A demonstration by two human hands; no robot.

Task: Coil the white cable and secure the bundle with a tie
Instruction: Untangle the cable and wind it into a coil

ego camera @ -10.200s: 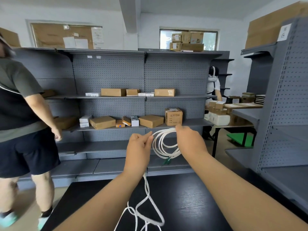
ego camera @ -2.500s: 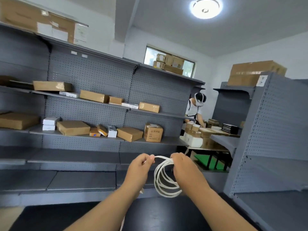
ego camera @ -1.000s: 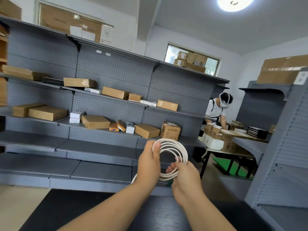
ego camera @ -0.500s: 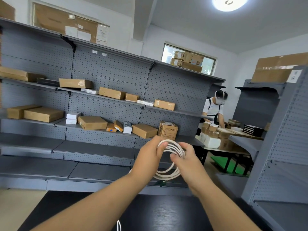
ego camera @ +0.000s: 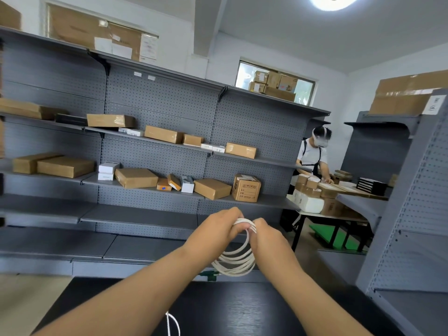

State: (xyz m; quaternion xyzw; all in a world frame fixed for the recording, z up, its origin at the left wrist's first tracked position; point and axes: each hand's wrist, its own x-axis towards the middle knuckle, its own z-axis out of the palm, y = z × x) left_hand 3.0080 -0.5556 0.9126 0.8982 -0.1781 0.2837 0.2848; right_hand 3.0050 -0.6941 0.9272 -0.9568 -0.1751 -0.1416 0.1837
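Observation:
The white cable (ego camera: 236,263) hangs as a round coil of several loops in front of me, above the far edge of the black table (ego camera: 218,309). My left hand (ego camera: 215,230) and my right hand (ego camera: 266,235) both pinch the top of the coil, fingers close together. A green connector (ego camera: 210,275) shows at the coil's lower left. A loose white strand (ego camera: 173,323) runs down under my left forearm. I see no tie.
Grey pegboard shelving (ego camera: 155,103) with cardboard boxes (ego camera: 135,177) fills the wall ahead. Another grey shelf unit (ego camera: 412,214) stands at the right. A person (ego camera: 312,158) in a white shirt works at a table with boxes at the far right.
The coil has dropped from in front of my fingers and now hangs below both hands. My hands have come together at its top. The view tilted slightly.

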